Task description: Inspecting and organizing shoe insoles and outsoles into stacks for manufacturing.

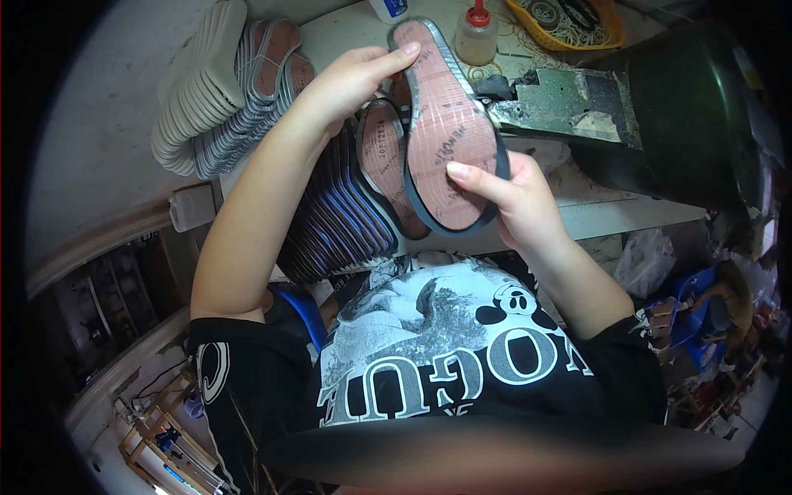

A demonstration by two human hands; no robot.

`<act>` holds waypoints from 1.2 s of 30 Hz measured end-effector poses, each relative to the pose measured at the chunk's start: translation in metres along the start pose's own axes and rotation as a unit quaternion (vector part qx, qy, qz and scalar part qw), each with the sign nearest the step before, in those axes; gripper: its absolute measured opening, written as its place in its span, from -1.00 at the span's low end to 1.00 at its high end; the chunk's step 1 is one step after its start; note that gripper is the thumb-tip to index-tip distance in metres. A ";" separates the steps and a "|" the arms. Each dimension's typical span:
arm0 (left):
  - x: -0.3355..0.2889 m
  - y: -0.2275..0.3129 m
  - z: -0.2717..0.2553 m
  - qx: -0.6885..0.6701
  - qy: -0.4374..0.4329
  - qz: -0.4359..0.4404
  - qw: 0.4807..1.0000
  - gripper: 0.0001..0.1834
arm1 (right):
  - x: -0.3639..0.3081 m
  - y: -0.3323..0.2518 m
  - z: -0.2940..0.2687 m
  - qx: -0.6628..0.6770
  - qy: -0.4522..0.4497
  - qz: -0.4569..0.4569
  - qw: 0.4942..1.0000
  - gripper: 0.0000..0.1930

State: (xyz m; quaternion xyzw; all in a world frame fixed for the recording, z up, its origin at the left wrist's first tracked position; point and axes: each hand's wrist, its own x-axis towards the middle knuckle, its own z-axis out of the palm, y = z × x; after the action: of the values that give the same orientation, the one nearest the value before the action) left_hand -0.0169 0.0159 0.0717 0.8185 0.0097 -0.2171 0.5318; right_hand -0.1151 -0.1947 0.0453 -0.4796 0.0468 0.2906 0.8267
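Note:
A shoe sole (450, 136) with a pinkish, marked face and a dark rim is held up between my hands, its narrow end pointing away. My left hand (351, 82) grips that narrow end, thumb on the face and fingers hidden behind. Around the wide near end my right hand (524, 198) is closed, its thumb pressed on the pink face. Just left of it, another pink-faced sole (381, 153) lies at the end of a row of dark soles (338, 206) with bluish edges, partly below my left forearm.
Stacks of cream soles (198, 99) and grey-edged soles (268, 62) stand at the far left. A green machine (676, 115) with a worn metal bed (569, 107) occupies the right. Behind are a red-tipped bottle (477, 37) and a yellow basket (569, 40) of small items.

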 end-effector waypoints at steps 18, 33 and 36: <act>-0.011 -0.005 0.006 0.043 0.079 0.105 0.990 -0.03 | -0.003 0.007 0.018 0.083 0.006 0.006 0.996 -0.74; 0.000 0.024 -0.026 0.194 -0.136 0.071 0.969 -0.53 | 0.011 -0.011 0.021 0.127 0.068 0.021 0.989 -0.66; -0.008 0.010 -0.023 0.218 -0.097 0.052 0.970 -0.58 | 0.019 -0.012 0.014 0.133 0.053 0.037 0.989 -0.64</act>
State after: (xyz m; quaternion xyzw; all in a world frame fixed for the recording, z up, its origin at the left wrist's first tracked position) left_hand -0.0139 0.0328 0.0913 0.8892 -0.1323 -0.2640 0.3495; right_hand -0.0963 -0.1794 0.0551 -0.3778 0.1464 0.2867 0.8682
